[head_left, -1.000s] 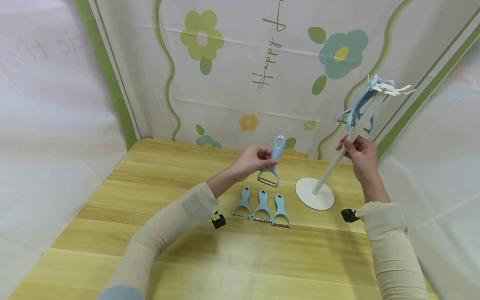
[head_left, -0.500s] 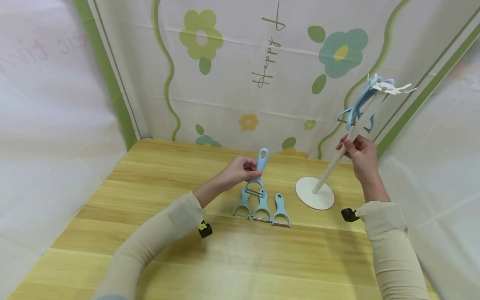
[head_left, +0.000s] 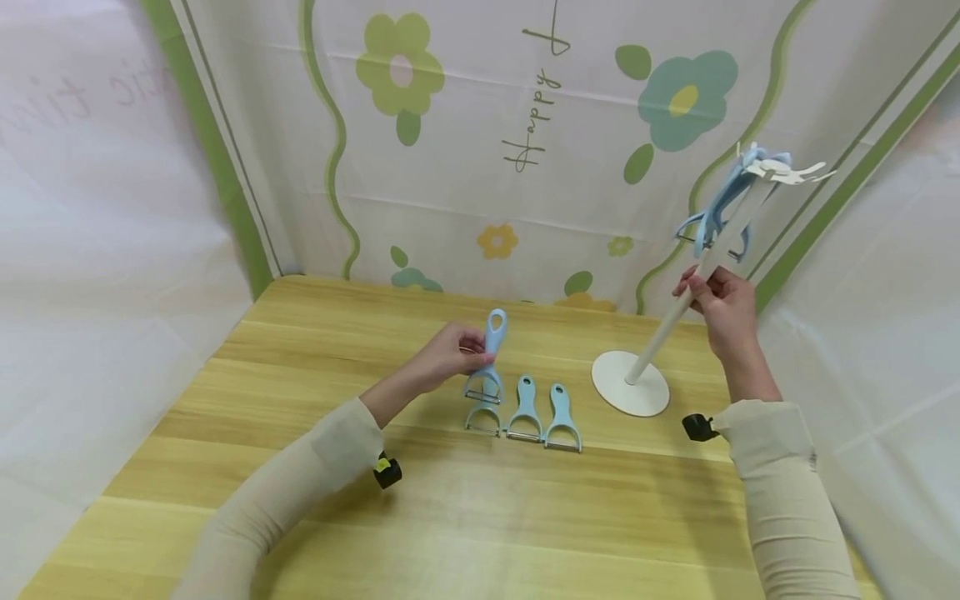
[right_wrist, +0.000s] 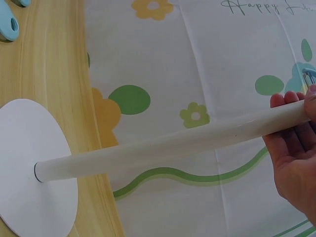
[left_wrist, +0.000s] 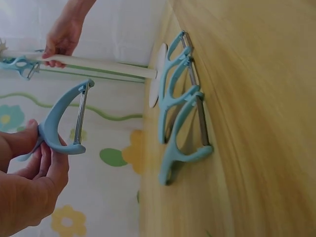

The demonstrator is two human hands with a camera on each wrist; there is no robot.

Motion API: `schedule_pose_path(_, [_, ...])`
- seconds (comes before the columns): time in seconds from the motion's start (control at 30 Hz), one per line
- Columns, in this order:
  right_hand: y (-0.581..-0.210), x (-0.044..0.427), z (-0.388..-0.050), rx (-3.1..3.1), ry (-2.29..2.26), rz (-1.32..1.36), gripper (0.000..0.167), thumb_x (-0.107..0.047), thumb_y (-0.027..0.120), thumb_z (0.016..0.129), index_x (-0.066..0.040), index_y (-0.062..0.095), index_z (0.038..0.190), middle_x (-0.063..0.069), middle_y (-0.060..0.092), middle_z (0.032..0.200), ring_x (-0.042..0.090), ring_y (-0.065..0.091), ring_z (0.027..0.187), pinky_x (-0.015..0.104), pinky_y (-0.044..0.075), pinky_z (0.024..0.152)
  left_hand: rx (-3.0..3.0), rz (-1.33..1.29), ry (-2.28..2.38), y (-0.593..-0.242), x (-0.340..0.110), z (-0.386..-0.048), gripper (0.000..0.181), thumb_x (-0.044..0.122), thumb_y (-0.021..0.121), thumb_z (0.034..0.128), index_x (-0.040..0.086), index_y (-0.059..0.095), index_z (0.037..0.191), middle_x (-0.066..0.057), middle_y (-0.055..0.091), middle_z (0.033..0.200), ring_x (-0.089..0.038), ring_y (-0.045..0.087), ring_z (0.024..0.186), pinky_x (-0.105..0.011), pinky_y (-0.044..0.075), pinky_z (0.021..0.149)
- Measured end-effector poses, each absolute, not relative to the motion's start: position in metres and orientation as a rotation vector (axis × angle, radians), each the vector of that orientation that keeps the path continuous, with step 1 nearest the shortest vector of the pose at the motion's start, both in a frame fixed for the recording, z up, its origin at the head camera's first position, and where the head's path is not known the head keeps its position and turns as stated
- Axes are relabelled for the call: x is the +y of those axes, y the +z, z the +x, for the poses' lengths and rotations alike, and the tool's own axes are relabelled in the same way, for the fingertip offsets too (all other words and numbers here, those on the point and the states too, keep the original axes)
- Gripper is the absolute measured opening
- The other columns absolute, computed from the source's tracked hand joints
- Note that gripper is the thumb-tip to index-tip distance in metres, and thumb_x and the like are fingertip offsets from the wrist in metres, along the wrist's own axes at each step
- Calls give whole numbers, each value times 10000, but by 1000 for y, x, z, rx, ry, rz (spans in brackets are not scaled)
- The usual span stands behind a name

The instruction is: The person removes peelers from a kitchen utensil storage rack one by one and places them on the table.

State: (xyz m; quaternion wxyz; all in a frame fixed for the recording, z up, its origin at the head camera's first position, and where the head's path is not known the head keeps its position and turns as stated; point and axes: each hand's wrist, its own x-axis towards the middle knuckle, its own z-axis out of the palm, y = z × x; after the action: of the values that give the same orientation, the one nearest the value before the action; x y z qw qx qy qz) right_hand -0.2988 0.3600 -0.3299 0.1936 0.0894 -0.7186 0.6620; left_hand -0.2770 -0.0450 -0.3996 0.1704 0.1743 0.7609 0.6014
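Observation:
My left hand (head_left: 448, 358) pinches a light-blue peeler (left_wrist: 57, 116) by its handle, blade end down, above the leftmost peeler lying on the table. In the left wrist view the held peeler is off the tabletop. Three similar peelers lie in a row: the left one (head_left: 482, 419) partly hidden behind the held one, the middle peeler (head_left: 525, 404) and the right peeler (head_left: 560, 417). My right hand (head_left: 726, 312) grips the white pole of a stand (right_wrist: 158, 148). Blue peelers (head_left: 720, 204) hang from hooks at its top, overlapping, so their number is unclear.
The stand's round white base (head_left: 611, 387) rests on the wooden table (head_left: 465, 517) near its back edge. A flower-printed cloth (head_left: 450, 167) hangs behind the table. Pale sheets (head_left: 97, 250) hang at both sides.
My left hand has moved left and lower with the peeler, from beside the stand's base to over the leftmost lying peeler. The right hand keeps its grip on the pole.

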Motion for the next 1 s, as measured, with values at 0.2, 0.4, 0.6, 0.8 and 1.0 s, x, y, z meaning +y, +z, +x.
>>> schedule_pose_path(0.2, [-331,360,-299,-2002,1873,258,147,-136,623,968,1,653,1011,-27,697,832,75,693,769,150,577,742,2175,438,1679,-412,-59,-276,168,32,656,943,-85,651,1063,-79,625,939,-161,631,866,-288,600,775])
schedule_pose_path(0.4, [-331,360,-299,-2000,1879,262,168,-138,624,970,17,650,1029,-25,700,833,78,694,774,152,577,745,2246,385,1573,-420,-74,-276,196,65,675,929,-66,658,1074,-100,627,950,-182,626,877,-278,589,751])
schedule_pose_path(0.6, [-329,360,-299,-1945,1943,313,160,-115,622,968,34,652,1017,-6,710,812,86,703,762,158,581,727,2267,341,1510,-426,-84,-276,254,55,666,934,-89,621,1138,-128,611,984,-198,622,895,-273,584,761])
schedule_pose_path(0.8, [-328,359,-299,-1938,1932,321,143,-113,624,964,19,670,995,-8,716,788,86,705,749,161,583,718,2228,318,1488,-436,-91,-279,272,36,635,952,-99,569,1179,-108,603,946,-175,606,852,-262,561,735])
schedule_pose_path(1.0, [-329,359,-298,-1939,1940,291,145,-113,624,965,22,663,997,-8,713,794,84,705,749,159,582,715,2196,298,1448,-450,-94,-286,247,18,629,949,-85,557,1162,-32,561,828,-138,563,769,-232,508,666])
